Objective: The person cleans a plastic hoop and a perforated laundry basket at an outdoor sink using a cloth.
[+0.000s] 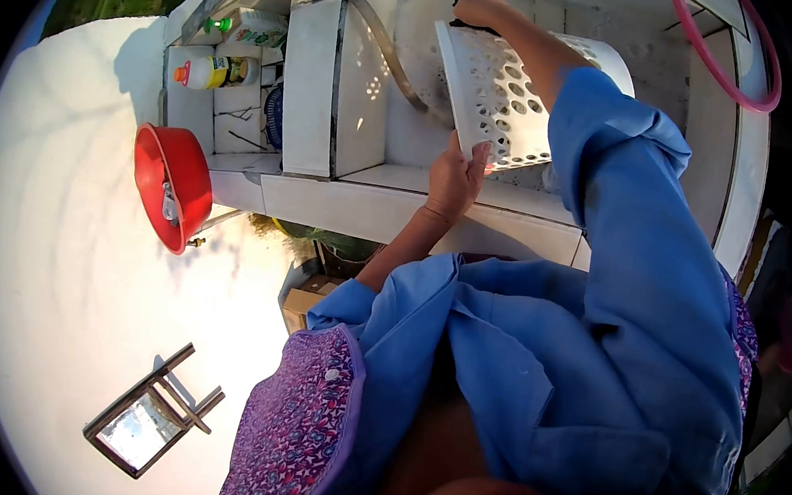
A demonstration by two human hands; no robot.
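A white basket with round holes (519, 99) lies on its side in the tiled sink (423, 26), its rim facing left. My left hand (455, 180) is closed on the lower end of the rim, thumb and fingers around it. At the rim's far end, my right hand (480, 7) is in a fist around a small dark thing, mostly hidden, that touches the basket. My right forearm crosses over the basket's side. A grey hose (376, 32) curves down into the sink, and its end lies left of the rim.
Left of the sink, a tiled shelf (229, 123) holds a bottle with an orange cap (214, 72) and a green-capped container (255, 28). A red basin (173, 188) hangs by the white wall. A pink hoop (709, 58) is at upper right, a framed mirror (135, 432) at lower left.
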